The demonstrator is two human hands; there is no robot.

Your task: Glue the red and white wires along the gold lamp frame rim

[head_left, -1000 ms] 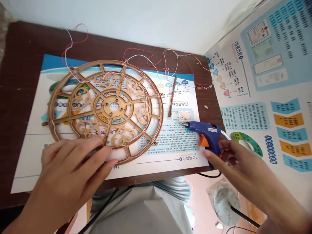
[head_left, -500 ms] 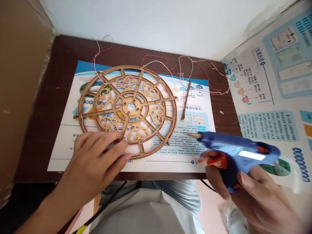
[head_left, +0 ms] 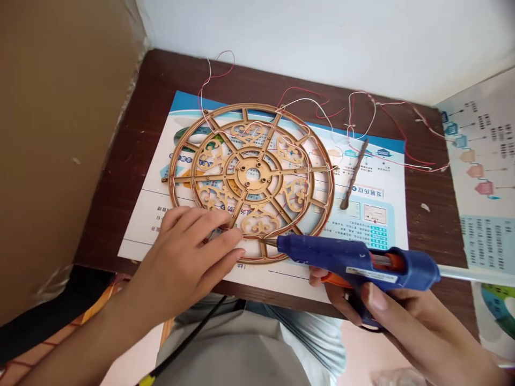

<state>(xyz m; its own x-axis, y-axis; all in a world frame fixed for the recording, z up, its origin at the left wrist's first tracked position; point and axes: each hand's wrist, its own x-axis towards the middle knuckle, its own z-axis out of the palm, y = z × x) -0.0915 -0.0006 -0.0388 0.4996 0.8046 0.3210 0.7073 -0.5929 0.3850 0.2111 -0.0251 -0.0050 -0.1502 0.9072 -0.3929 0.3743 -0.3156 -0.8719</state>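
A gold, wheel-shaped openwork frame lies flat on a printed sheet, with thin red and white wires running along its rings. My left hand rests palm down over the frame's near left rim, fingers stretched out. In my right hand is a blue glue gun, its orange trigger under the fingers. The gun's nozzle tip is at the near spoke between the frame's two outer rings, close to the wire there; I cannot tell whether it touches. A clear glue stick sticks out of the gun's back.
A thin brown stick lies right of the frame on the printed sheet. Loose wire ends spread toward the white wall. Brown cardboard stands at left. A black cable hangs below the dark table.
My right hand has brought the glue gun leftward from beside the frame to its near rim. My left hand stays on the frame. The whole view has shifted, so things appear farther right.
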